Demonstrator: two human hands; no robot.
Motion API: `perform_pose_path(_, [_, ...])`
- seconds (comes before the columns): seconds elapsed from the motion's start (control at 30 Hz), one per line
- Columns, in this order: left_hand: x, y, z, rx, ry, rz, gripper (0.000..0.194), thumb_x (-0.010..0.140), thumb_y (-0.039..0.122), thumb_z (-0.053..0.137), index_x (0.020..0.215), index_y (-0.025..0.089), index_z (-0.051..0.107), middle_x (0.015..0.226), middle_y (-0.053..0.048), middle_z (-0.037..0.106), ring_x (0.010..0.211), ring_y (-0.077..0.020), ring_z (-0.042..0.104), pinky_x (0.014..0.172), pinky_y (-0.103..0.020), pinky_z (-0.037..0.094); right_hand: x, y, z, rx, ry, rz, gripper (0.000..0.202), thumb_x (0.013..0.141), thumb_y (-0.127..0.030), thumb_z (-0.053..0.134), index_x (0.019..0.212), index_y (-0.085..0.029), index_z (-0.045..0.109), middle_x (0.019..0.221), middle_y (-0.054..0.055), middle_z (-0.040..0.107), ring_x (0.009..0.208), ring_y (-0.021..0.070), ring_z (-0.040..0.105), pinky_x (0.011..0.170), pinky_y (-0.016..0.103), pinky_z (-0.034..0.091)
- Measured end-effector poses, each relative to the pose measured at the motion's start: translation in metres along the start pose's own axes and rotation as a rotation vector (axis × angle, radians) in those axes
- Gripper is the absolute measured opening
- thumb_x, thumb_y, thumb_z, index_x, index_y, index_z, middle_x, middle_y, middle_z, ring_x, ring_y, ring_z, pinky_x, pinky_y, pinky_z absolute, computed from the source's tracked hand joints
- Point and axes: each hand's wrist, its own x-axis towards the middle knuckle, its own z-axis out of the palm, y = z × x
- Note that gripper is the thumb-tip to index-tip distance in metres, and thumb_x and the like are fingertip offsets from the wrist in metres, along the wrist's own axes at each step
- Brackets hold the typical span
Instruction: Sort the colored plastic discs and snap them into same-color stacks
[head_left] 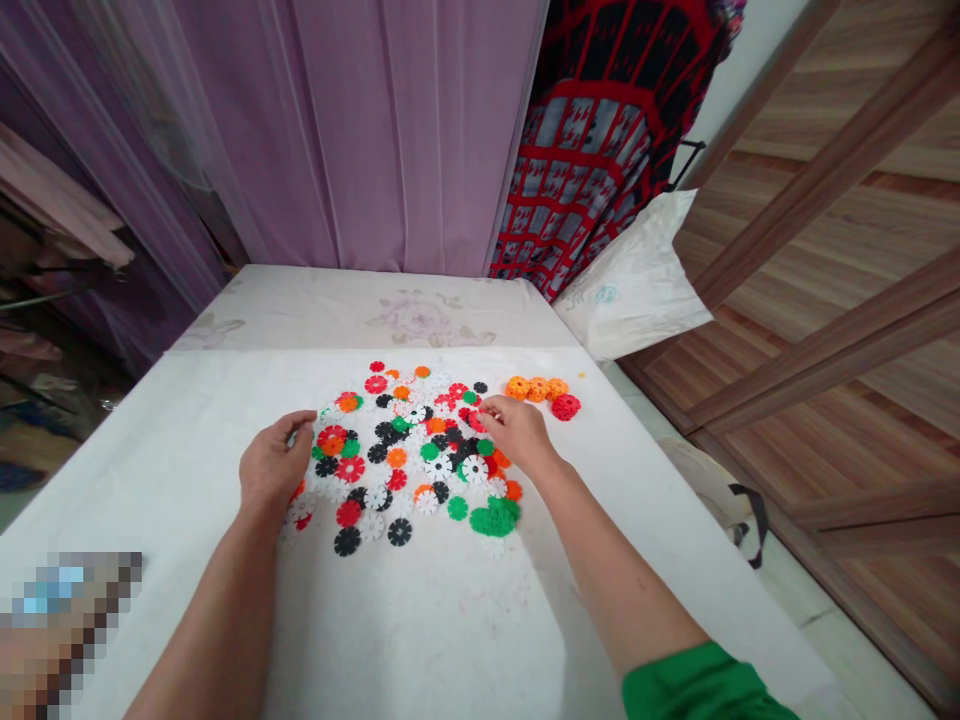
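Note:
A loose spread of notched plastic snowflake discs in red, orange, green, black and white (400,531) covers the middle of the table. My right hand (519,432) reaches over the right side of this spread, thumb and forefinger pinched on a red snowflake disc (477,420). At the left edge of the spread is my left hand (274,462), its fingers curled and the tips close together; whatever may be between them is too small to make out. Beyond my right hand lie a row of orange disc stacks (537,389) and a red disc stack (566,407).
A green disc pile (496,517) lies at the near right of the spread. The white-clothed table (450,640) has a blurred-out object (67,620) at its near left. A white bag (637,285) stands by the far right corner, before wooden doors (825,230). Purple curtains (405,130) hang behind.

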Motion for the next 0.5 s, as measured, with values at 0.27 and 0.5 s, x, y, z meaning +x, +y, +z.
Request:
perform_pose_path(0.27, [0.001, -0.001, 0.000, 0.018, 0.009, 0.003, 0.037, 0.088, 0.039, 0.049, 0.112, 0.029, 0.076, 0.100, -0.005, 0.077, 0.082, -0.0219, 0.066, 0.073, -0.032, 0.048, 0.074, -0.010, 0.013, -0.215, -0.055, 0.043, 0.028, 0.096, -0.023, 0.050, 0.110, -0.027, 0.074, 0.113, 0.003, 0.077, 0.104, 0.0193, 0.068, 0.087, 0.027, 0.048])
perform_pose_path(0.5, [0.003, -0.004, 0.001, 0.043, -0.008, 0.004, 0.039, 0.090, 0.039, 0.047, 0.115, 0.028, 0.075, 0.104, -0.006, 0.077, 0.091, -0.0250, 0.069, 0.077, -0.034, 0.050, 0.105, -0.015, 0.025, -0.263, -0.099, 0.037, 0.033, 0.099, -0.024, 0.046, 0.117, -0.030, 0.073, 0.122, 0.001, 0.074, 0.112, 0.0195, 0.066, 0.094, 0.027, 0.048])
